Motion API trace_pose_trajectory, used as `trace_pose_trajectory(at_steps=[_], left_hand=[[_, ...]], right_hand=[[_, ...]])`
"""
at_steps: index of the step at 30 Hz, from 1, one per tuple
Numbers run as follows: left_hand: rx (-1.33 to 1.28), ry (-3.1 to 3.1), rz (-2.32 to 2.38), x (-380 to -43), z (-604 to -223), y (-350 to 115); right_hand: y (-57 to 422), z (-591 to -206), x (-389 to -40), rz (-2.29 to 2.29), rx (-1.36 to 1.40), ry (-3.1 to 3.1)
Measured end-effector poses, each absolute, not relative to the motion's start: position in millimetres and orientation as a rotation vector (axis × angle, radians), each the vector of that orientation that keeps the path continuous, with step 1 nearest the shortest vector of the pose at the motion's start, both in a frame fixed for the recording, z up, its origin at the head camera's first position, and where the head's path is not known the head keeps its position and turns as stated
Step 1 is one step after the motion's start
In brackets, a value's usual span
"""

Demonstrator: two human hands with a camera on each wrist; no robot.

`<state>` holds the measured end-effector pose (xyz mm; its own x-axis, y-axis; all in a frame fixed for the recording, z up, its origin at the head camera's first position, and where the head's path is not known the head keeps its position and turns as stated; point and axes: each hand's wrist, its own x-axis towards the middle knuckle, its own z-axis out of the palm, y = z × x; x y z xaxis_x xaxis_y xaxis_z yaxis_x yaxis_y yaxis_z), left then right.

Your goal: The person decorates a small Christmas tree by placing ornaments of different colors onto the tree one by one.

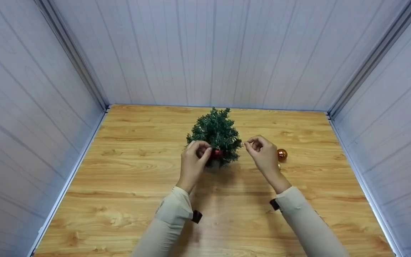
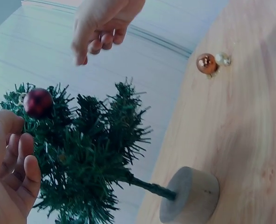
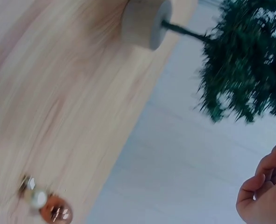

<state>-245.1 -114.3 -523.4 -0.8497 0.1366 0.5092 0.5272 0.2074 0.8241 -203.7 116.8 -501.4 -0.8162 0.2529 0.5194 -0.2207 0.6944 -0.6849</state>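
Observation:
A small green artificial Christmas tree [image 1: 215, 130] stands on a round base [image 2: 201, 193]. Among its front branches hangs a red bauble [image 1: 217, 153], its cap showing in the left wrist view. Right beside that bauble is my left hand [image 1: 193, 159], fingers loosely curled and thumb tip close to it; nothing shows between them. To the right of the tree I hold my right hand [image 1: 264, 155] up, thumb and forefinger bent toward each other just off the branches. No object is visible in it. From the right wrist view, its curled fingers [image 3: 271, 163] appear below the foliage.
An orange bauble [image 1: 282, 154] lies on the wood-grain table [image 1: 130, 200] just right of my right hand. Touching it in the left wrist view is a pale bauble [image 2: 222, 59], partly hidden by my hand from above. White panel walls [image 1: 198, 53] border the table.

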Motion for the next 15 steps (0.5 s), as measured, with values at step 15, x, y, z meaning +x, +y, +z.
trace_pose_trajectory(at_steps=[15], left_hand=[[-0.577,-2.223,-1.566,-228.7,-543.2,-126.8]], right_hand=[[181.7,-526.3,-205.9,0.860,-0.224,-2.524]])
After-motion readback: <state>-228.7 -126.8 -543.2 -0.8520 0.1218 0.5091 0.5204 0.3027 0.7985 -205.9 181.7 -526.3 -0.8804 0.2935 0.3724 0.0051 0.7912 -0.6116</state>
